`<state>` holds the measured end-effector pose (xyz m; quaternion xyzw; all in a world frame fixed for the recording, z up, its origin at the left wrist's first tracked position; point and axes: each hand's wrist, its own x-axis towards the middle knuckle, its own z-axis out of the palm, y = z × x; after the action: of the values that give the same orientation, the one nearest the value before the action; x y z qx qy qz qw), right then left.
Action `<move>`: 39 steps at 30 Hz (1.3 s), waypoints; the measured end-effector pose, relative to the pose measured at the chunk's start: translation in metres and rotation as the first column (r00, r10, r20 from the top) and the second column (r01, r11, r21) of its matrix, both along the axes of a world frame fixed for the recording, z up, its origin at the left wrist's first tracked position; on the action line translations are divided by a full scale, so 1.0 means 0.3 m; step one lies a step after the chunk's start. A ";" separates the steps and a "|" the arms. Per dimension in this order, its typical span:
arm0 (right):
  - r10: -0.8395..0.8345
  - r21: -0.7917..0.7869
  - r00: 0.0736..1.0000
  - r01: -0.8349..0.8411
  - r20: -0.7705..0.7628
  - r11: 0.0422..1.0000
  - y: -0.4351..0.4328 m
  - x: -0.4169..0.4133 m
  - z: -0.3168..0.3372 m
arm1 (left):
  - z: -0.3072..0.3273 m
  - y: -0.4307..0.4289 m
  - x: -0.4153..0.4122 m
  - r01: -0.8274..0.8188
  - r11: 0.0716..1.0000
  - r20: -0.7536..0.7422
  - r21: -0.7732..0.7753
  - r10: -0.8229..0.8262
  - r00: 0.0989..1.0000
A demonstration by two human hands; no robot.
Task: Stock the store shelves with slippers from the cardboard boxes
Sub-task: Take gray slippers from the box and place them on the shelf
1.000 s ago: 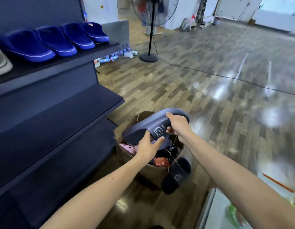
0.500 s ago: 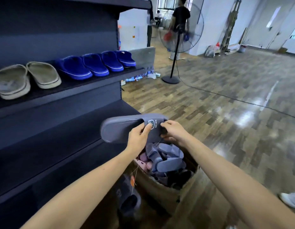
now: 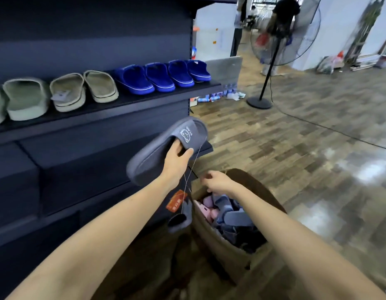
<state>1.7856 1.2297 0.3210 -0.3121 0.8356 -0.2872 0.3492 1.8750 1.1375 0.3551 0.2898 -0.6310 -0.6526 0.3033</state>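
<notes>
Left hand [image 3: 177, 159]: gripped the grey slipper [image 3: 154, 155] at its strap, before the middle shelf's [image 3: 90, 158] front edge.
Right hand [image 3: 218, 182]: loosely curled, holding nothing, over the cardboard box's [image 3: 228, 254] left rim.

upper shelf [image 3: 131, 105]: beige slippers [image 3: 84, 92], blue slippers [image 3: 161, 77] in a row | floor [image 3: 295, 148]: cardboard box [image 3: 222, 252], fan [image 3: 259, 102]

Mid-frame, grey slipper [image 3: 152, 156] with pale bear outline; orange tag [image 3: 177, 200] beneath; royal-blue slippers [image 3: 159, 77], white-edged, and beige slippers [image 3: 84, 89] upper left on navy shelves [image 3: 101, 119]; brown box [image 3: 222, 245].
</notes>
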 end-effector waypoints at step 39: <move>-0.073 0.134 0.957 0.114 -0.280 0.984 0.229 -0.153 -0.211 | 0.341 0.122 -0.106 0.426 0.751 -0.622 0.505 -0.026 0.783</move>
<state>1.7398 1.2985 0.2577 -0.2818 0.9088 -0.1942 0.2385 1.8433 1.1739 0.4573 0.0774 -0.2884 -0.9120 0.2812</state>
